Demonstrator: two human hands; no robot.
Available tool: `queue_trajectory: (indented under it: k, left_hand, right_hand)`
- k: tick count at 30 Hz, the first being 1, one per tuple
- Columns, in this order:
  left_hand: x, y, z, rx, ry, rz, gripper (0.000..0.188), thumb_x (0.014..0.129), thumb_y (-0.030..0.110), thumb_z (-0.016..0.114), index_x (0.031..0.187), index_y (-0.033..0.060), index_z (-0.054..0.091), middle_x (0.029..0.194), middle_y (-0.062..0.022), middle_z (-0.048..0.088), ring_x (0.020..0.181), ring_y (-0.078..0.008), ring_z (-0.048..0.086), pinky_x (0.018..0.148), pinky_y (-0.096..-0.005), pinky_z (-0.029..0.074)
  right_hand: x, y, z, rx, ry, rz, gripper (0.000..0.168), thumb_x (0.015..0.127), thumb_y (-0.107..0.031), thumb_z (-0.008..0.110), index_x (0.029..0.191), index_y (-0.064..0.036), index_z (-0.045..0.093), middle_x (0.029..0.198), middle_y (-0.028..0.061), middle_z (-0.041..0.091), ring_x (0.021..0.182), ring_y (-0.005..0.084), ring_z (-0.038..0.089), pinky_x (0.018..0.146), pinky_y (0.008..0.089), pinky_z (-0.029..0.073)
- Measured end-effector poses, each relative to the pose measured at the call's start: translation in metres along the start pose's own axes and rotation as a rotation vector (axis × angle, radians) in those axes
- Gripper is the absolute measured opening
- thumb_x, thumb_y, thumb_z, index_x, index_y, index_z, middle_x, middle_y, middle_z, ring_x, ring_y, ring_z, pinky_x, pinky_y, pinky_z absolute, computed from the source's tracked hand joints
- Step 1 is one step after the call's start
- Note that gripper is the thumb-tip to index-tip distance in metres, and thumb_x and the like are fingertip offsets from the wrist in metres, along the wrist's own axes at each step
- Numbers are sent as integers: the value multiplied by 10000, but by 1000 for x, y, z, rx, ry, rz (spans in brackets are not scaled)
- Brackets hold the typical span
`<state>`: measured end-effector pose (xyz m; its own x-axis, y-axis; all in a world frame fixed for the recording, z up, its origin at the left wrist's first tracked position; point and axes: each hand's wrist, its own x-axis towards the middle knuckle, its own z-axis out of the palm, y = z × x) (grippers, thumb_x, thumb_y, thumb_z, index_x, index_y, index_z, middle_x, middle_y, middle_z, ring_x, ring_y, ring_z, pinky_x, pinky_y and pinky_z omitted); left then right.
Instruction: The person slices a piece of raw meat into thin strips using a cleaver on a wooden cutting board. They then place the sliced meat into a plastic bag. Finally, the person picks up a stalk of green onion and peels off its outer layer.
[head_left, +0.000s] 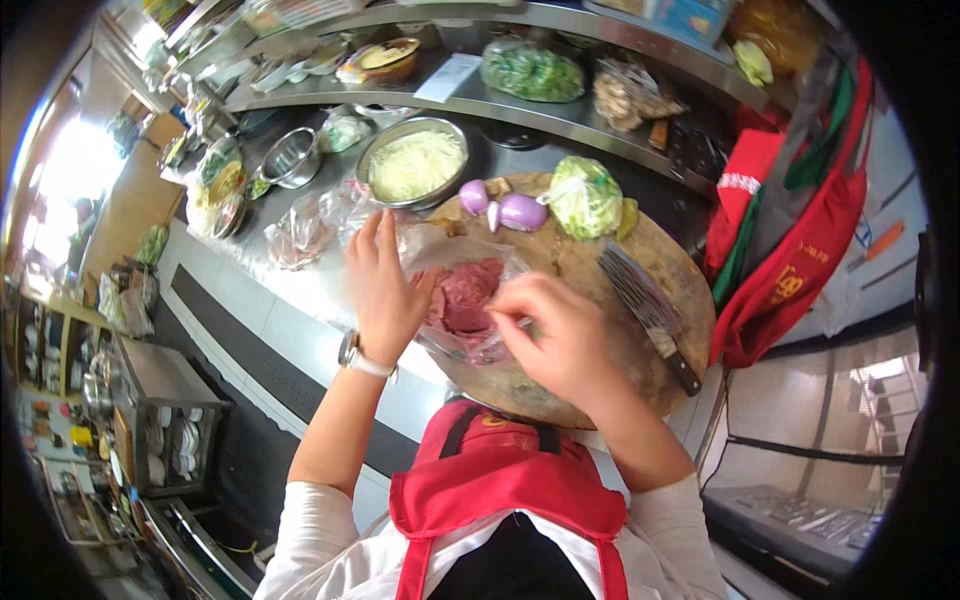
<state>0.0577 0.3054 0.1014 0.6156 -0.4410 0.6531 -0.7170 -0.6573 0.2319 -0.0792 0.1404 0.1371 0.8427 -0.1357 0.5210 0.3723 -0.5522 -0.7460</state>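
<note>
A clear plastic bag (514, 259) of raw red meat (469, 296) lies with its mouth spread on the left part of a round wooden chopping board (667, 277). My left hand (384, 281) is at the bag's left side, fingers raised and thumb apart beside the meat. At the right rim of the bag, my right hand (555, 330) has thumb and forefinger brought together over the meat. Blur hides whether they pinch anything. A cleaver (645, 300) with a dark riveted handle rests on the board, right of my right hand.
Purple onions (523, 212) and a plastic-wrapped cabbage (585, 196) sit at the board's back edge. Behind are a metal bowl of pale shreds (415, 166), an unfilled-looking metal bowl (292, 156) and a steel shelf (540, 112). Red aprons (787, 277) hang at right.
</note>
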Motion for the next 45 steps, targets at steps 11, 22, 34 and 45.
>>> queue_trajectory:
  k: [11,22,34,45]
  left_hand:
    - [-1,-103,-6,-1328,-334,-553,204,866,56,536,720,-12,661,1225,-124,563,1089,-173,517,915,-303,395]
    - [29,-107,-48,-1743,-646,86,236,898,140,558,1015,-27,677,1306,-155,505,1140,-236,511,967,-374,391]
    - [-5,-84,8,-1224,-1052,291,331,806,208,672,1039,-9,579,802,-145,639,718,-211,620,632,-330,487]
    - [-20,-72,29,-1503,-1195,-330,480,1010,420,362,797,45,574,622,5,498,547,-72,411,498,-244,359]
  right_hand:
    - [5,59,46,-921,-569,248,278,758,-268,712,857,-19,640,1239,163,533,1196,332,469,977,426,391]
    - [-43,59,27,-225,358,1031,204,806,9,591,1010,7,596,793,90,623,656,203,593,535,308,471]
    - [62,-68,122,-97,122,598,183,813,19,614,962,-47,532,801,15,592,635,55,525,531,193,406]
    - [7,36,91,168,-143,808,200,835,7,636,1005,-37,541,871,37,629,719,107,601,680,249,497]
